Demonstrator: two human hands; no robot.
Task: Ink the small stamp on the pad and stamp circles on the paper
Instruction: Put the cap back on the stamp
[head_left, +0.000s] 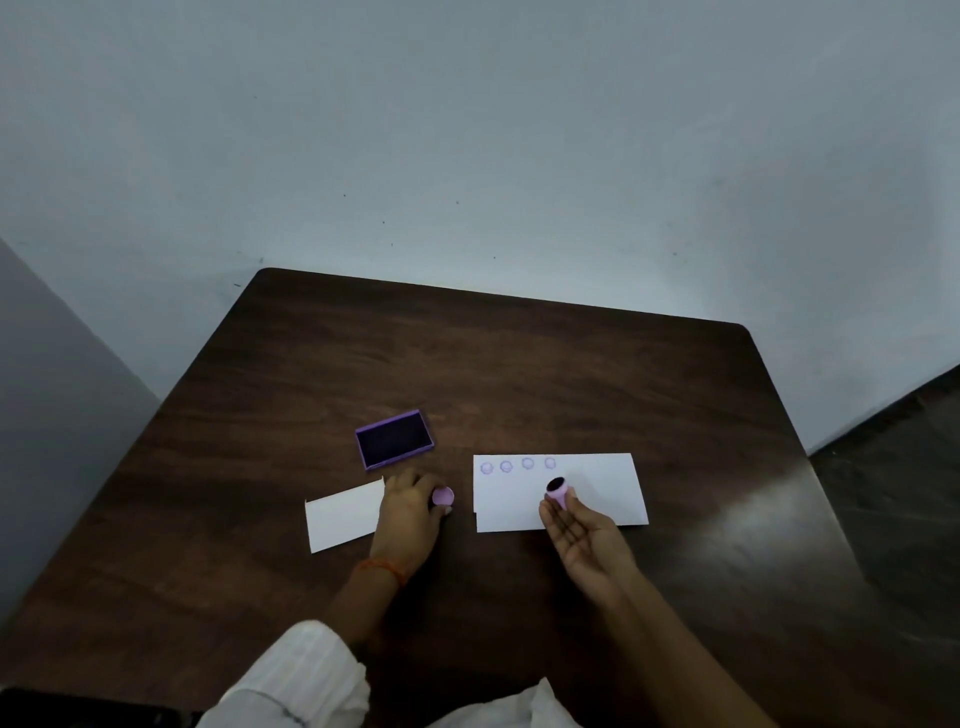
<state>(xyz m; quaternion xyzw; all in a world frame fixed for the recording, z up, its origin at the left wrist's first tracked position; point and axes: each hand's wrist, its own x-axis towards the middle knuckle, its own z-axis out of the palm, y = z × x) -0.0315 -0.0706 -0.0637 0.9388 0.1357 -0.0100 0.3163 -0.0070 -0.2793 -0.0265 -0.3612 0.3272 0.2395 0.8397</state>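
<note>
Stamp (559, 491): pinched in right hand (587, 540) fingers, inked face upturned over paper (597, 493), likely for checking. Cap (443, 497): left hand (410, 512) closed on it, parked aside. Pad (394, 439): open, far left on desk (519, 364).

Stamp (559, 491) inked-face-up over paper (597, 488); pad (394, 439) open.

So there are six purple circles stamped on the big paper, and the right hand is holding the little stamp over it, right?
Not quite. The head view shows four purple circles, not six, in a row along the top edge of the big paper. The rest is right: the right hand holds the little stamp over that paper, with its dark inked face turned up.
</note>
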